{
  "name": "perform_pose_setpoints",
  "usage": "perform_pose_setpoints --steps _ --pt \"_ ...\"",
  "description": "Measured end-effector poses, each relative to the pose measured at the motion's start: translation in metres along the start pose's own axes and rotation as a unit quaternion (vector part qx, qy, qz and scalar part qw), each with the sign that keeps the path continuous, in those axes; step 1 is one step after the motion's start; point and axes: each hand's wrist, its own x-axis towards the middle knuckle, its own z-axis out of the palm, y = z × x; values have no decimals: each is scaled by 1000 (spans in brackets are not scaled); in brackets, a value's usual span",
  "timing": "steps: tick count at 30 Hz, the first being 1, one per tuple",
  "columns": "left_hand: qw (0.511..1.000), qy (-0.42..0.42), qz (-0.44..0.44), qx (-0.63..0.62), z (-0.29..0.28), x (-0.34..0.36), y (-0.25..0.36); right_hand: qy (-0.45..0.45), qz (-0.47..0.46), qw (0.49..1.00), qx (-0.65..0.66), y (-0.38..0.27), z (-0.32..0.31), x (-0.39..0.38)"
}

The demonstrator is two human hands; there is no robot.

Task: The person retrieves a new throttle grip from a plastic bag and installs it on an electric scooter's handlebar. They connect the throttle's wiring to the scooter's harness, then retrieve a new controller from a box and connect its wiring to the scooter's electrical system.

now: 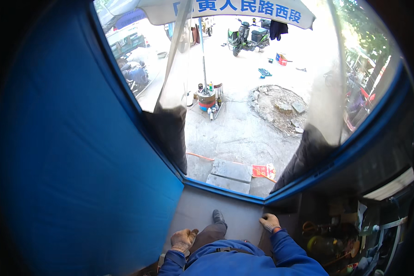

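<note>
View from the head over a doorway, with the wearer's two hands low in the field. The left hand, in a soiled pale glove, lies beside the dark trouser leg, left of the wearer's middle; its fingers curl inward toward the palm, and whether they grip anything cannot be told. The right hand, similarly gloved, is near the right edge of the grey floor, its fingers bent and pointing toward the leg; whether it touches or grasps anything also cannot be told. The thing nearest this hand is the blue door frame, whose sill crosses the far edge of the floor. A dark shoe stands on the floor between the hands and the sill. A blue panel fills the left side; dim clutter occupies the lower right.

Beyond the sill, at the near edge of the pavement, lie grey slabs and, just to their right, a red sheet. Curtain strips with dark lower ends hang parted, one at the left and one at the right. Farther out, bottles and cans surround a pole's round base; to its right is a rubble-filled ring. A green-and-black scooter stands toward the far edge, beneath a printed awning.
</note>
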Motion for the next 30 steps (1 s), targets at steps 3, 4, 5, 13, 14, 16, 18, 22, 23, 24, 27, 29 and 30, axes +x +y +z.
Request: perform_pose_setpoints --steps 3,4,5,13,14,16,18,22,23,24,27,29,30 --pt "996 3 89 -15 -43 101 38 -20 226 941 252 31 -7 34" --pt "993 -20 112 -10 -63 132 56 -11 235 936 261 34 -11 40" --pt "989 8 147 -16 -75 159 75 2 244 931 273 39 -17 51" --pt "974 4 224 -25 -147 331 216 -17 244 895 373 -29 -35 227" --pt "973 12 225 -40 -144 350 223 -6 231 896 380 -37 -33 260" --pt "976 13 214 -35 -130 386 228 -10 222 881 417 -55 -28 325" --pt "980 29 192 -45 -114 427 226 -41 222 854 468 -74 -32 404" --pt "997 36 48 -38 -90 522 224 -63 154 867 470 -89 -54 569" --pt "994 73 65 -56 -86 549 228 -54 118 888 441 -86 -53 600" --pt "991 99 67 -64 -81 561 222 -53 93 910 402 -108 -56 616" --pt "996 49 42 -69 -80 580 232 -52 74 956 278 -146 -103 664" --pt "985 92 27 -144 -70 614 235 -16 89 956 280 -133 -108 709" --pt "986 93 2 -137 -73 629 229 -10 95 953 288 -141 -112 725"
